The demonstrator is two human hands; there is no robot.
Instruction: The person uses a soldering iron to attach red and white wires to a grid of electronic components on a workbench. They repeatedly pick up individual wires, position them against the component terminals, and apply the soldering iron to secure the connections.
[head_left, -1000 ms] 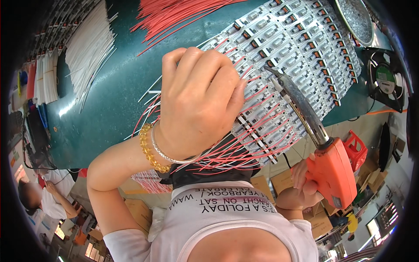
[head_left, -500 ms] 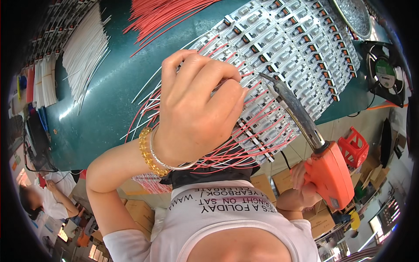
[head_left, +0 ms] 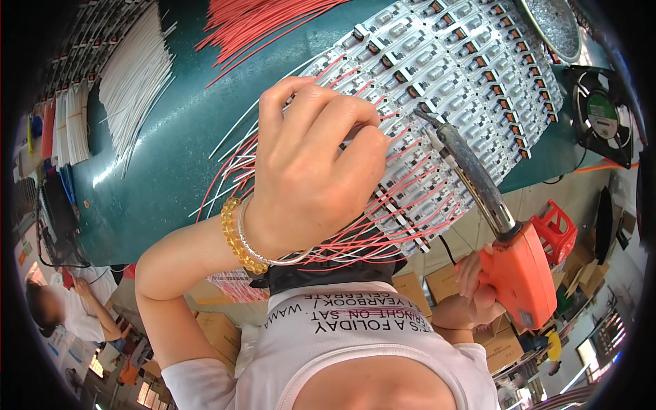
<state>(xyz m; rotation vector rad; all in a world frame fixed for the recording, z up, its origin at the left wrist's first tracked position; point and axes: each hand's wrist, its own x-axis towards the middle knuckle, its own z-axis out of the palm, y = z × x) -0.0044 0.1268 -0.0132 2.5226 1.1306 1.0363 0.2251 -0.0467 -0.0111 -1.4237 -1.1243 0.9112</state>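
My left hand (head_left: 321,154) is closed over the near left part of a sheet of small circuit boards (head_left: 437,75), thumb and forefinger pinched together. A thin red wire (head_left: 402,132) shows at those fingertips, though the grip itself is partly hidden by the hand. More red and white wires (head_left: 355,246) trail from the boards below the wrist. In my right hand (head_left: 471,283) is the orange handle of a soldering gun (head_left: 521,273). Its dark bent tip (head_left: 429,117) points at the boards just right of the left fingertips; I cannot tell whether it touches.
Bundles of white wires (head_left: 137,89) and red wires (head_left: 256,27) lie on the green table (head_left: 178,157). At the right are a round metal bowl (head_left: 557,27) and a black fan (head_left: 603,116). A red stool (head_left: 555,229) and cartons stand below. Another person (head_left: 89,301) sits at lower left.
The soldering gun's tip has shifted slightly right, away from the left fingertips. My left hand has moved a little to the right, still pinched.
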